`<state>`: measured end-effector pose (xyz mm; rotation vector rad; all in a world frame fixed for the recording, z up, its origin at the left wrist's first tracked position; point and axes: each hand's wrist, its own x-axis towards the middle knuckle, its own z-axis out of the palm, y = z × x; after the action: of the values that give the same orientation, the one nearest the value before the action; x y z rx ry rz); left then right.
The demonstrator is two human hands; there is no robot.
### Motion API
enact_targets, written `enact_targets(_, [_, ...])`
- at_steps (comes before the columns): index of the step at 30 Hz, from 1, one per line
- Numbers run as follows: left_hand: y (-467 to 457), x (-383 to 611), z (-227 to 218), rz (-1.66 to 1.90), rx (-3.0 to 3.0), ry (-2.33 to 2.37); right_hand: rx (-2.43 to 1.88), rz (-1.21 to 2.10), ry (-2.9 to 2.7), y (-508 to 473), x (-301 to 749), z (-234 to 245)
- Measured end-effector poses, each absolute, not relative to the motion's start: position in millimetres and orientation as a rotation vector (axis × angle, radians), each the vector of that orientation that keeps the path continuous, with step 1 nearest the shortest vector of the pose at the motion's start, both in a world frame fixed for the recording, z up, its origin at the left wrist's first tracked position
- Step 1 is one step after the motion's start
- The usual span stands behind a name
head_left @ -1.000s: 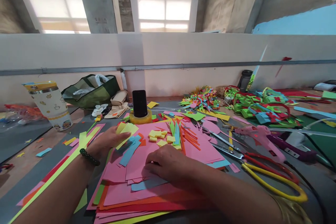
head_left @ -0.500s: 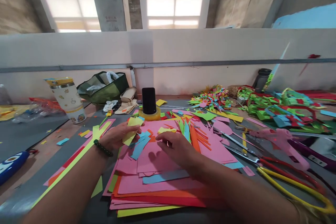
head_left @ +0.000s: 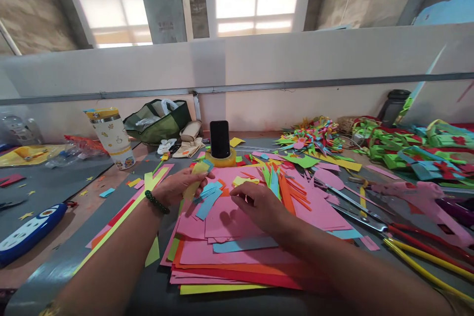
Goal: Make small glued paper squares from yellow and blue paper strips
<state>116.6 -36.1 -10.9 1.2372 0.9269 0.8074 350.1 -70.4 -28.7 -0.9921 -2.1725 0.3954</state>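
Note:
My left hand (head_left: pixel 181 188), with a dark bead bracelet at the wrist, is closed on a few yellow paper strips (head_left: pixel 195 180) held just above the table. My right hand (head_left: pixel 257 206) rests palm down on a stack of coloured paper sheets (head_left: pixel 237 247), its fingers curled and reaching toward small yellow paper squares (head_left: pixel 242 181) on the top pink sheet. Blue strips (head_left: pixel 207 198) lie between my hands. Orange, green and blue pointed strips (head_left: pixel 283 185) fan out just right of my right hand.
A phone (head_left: pixel 219 139) stands in a yellow tape roll (head_left: pixel 221 160) behind the stack. Scissors (head_left: pixel 374 222) with red and yellow handles and a pink glue gun (head_left: pixel 414 195) lie to the right. A tumbler (head_left: pixel 111 137), a green bag (head_left: pixel 159 121) and finished paper crafts (head_left: pixel 400 150) line the back.
My left hand lifted the yellow strips off the table and curled round them. My right hand slid forward from the blue strip toward the yellow squares. The view swung left.

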Motion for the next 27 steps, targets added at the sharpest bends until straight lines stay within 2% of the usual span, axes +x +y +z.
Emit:
enact_targets(9, [-55,144,-14,0.514,1.471,0.800,-0.939,0.727,-1.962,-66,347,-18])
enact_targets(19, [-53,138,-7,0.667,1.429,0.831,-0.962,1.190,-1.727,-65,351,-15])
enact_targets(27, [-37,121,-14,0.845,1.399,1.098,-1.123,1.083,-1.779,-66,358,-10])
